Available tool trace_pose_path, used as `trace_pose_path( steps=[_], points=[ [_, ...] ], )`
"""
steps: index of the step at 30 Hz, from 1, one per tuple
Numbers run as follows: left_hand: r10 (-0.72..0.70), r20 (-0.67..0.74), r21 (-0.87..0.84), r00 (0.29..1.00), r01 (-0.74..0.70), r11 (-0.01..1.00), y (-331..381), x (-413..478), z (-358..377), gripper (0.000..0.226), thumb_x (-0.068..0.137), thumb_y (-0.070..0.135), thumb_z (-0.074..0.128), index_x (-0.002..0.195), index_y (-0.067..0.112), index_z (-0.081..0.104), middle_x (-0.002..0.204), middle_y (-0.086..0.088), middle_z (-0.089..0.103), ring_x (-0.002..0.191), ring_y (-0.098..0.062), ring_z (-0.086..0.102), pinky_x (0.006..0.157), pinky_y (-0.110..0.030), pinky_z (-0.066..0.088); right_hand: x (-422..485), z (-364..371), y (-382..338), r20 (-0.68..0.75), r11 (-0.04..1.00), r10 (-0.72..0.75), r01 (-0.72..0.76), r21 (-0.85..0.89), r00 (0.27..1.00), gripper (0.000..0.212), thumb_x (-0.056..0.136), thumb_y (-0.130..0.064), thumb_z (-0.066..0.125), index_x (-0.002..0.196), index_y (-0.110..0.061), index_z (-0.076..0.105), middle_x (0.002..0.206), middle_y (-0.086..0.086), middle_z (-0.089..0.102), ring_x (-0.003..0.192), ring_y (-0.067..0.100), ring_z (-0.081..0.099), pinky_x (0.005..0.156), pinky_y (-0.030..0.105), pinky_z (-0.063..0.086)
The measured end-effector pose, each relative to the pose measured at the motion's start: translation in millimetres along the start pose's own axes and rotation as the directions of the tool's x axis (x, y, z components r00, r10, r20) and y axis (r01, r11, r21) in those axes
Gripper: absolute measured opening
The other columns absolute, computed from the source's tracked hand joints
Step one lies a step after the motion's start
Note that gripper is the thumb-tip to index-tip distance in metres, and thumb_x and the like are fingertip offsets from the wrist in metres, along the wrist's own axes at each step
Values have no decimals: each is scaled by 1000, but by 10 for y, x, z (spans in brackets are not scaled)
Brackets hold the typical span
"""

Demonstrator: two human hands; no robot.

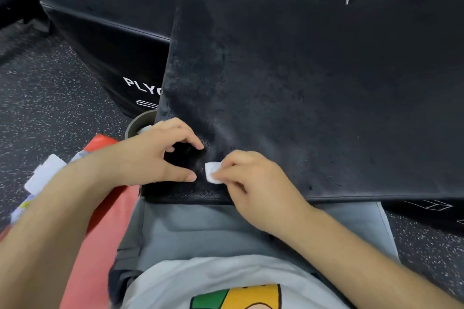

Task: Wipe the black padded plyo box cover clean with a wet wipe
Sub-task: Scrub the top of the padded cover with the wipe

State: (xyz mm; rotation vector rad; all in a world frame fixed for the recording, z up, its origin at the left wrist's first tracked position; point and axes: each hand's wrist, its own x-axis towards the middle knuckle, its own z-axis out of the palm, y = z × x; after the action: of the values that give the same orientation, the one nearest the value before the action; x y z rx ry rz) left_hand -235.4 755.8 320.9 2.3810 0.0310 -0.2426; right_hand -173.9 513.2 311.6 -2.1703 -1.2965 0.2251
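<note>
Head: right hand (pixel 256 183) pinches wipe (pixel 212 172); box (pixel 113 57) reads "PLY".

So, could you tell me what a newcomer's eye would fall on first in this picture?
The big black padded cover fills the middle and right, lying across the person's lap. Near its front left corner the right hand pinches a small white wipe against it, with the fingertips of the left hand resting alongside. Behind, at left, white PLYO lettering marks a black box.
</note>
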Motion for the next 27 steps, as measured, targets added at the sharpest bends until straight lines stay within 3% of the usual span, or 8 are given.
trace_pose_path(
  steps=[3, 6, 8, 10, 16, 20, 25, 27],
  points=[
    [4, 12, -32, 1000, -3, 999, -43, -7, -18, 49, 68, 50, 82, 112, 46, 63, 124, 21, 50, 125, -4, 44, 95, -20, 40, 185, -58, 207, -68, 997, 75, -76, -22, 995, 31, 88, -1, 57, 98, -20, 79, 100, -6, 68, 93, 29, 62, 77, 41, 54],
    [18, -38, -31, 999, -19, 999, -62, 25, -41, 36, 79, 35, 83, 110, 41, 66, 123, 20, 52, 123, -6, 47, 91, -22, 48, 390, -95, 332, -110, 966, 245, -253, -60, 963, 27, 93, -4, 54, 94, -18, 78, 91, 0, 61, 92, 27, 59, 79, 40, 52],
    [16, -104, -41, 994, -20, 999, -90, 45, -38, 35, 81, 25, 82, 110, 36, 67, 123, 21, 52, 119, -6, 49, 87, -23, 52, 356, -78, 199, -73, 978, 191, -196, -74, 979, 24, 88, -2, 53, 87, -13, 74, 81, 2, 56, 83, 25, 55, 72, 41, 50],
    [-14, -165, -70, 986, 3, 998, -134, 68, -9, 38, 79, 27, 82, 113, 34, 66, 128, 23, 49, 115, -5, 50, 82, -24, 56, 277, -99, 52, 19, 988, 138, -136, -80, 990, 19, 84, 1, 54, 84, -10, 69, 76, 4, 52, 77, 25, 51, 66, 41, 48],
    [-29, -206, 2, 978, 29, 1000, -153, 130, 41, 71, 63, 79, 66, 123, 42, 60, 138, 32, 39, 114, 3, 45, 79, -11, 49, 587, -166, 308, -89, 958, 249, -258, -122, 964, 29, 83, 5, 52, 85, -16, 71, 82, 2, 55, 87, 30, 52, 75, 40, 50],
    [-9, -209, 10, 978, 11, 1000, -195, 134, 69, 74, 62, 77, 59, 125, 39, 61, 141, 26, 42, 114, -1, 45, 75, -10, 49, 385, -120, 25, 86, 997, 66, -63, -38, 994, 28, 81, -1, 51, 85, -20, 71, 76, -3, 53, 76, 25, 48, 68, 38, 47],
    [-2, -201, 6, 980, 4, 1000, -204, 162, 73, 71, 64, 74, 62, 126, 38, 61, 139, 24, 43, 113, 2, 45, 72, -11, 50, 921, -100, 312, 26, 980, 154, -149, -128, 988, 27, 88, -1, 47, 85, -15, 70, 82, 1, 51, 85, 30, 48, 75, 43, 49],
    [-9, -202, -16, 979, 6, 1000, -214, 163, 58, 72, 64, 73, 64, 126, 35, 62, 138, 24, 44, 111, 2, 46, 71, -12, 51, 933, -51, 254, 29, 990, 113, -110, -86, 993, 27, 85, -4, 46, 81, -15, 70, 78, -3, 46, 83, 29, 48, 73, 42, 48]
  ],
)
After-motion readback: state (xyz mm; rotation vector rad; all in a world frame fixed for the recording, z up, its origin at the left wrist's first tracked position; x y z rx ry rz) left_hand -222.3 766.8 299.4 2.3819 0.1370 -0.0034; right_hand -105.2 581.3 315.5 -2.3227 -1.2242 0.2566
